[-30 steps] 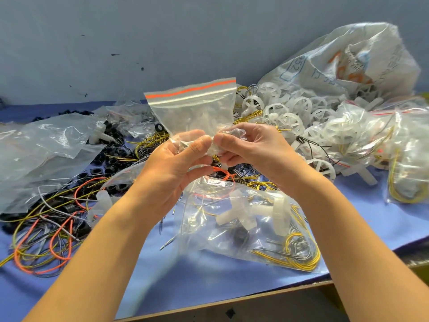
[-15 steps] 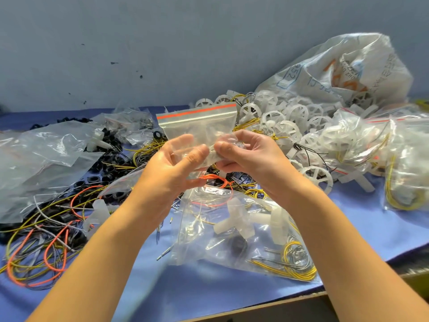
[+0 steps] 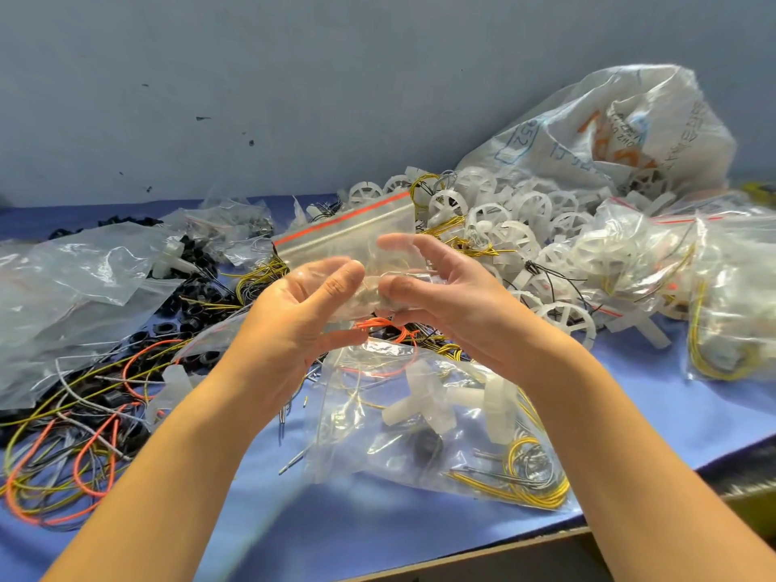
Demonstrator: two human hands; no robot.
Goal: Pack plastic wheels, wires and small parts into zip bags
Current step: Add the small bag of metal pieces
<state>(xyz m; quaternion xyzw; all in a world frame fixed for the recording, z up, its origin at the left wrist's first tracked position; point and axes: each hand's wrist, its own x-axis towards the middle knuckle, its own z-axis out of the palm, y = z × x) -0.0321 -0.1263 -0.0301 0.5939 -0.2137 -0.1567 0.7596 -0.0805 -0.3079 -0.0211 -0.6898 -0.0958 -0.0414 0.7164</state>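
L hand (image 3: 294, 329), R hand (image 3: 457, 304) raised, palms facing, flanking small clear red-striped plastic zip bag (image 3: 357, 233); R thumb+fingers pinch it, L grip unclear.

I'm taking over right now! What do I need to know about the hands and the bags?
Right hand: holds the seemingly empty zip bag in the air, thumb in front, fingers behind.
Left hand: at the bag's lower edge; blurred, grip unclear.
Done: one filled bag lies on the table below the hands; more packed bags at right.
Left to do: fill the held bag from the wheels and loose wires, then zip it.
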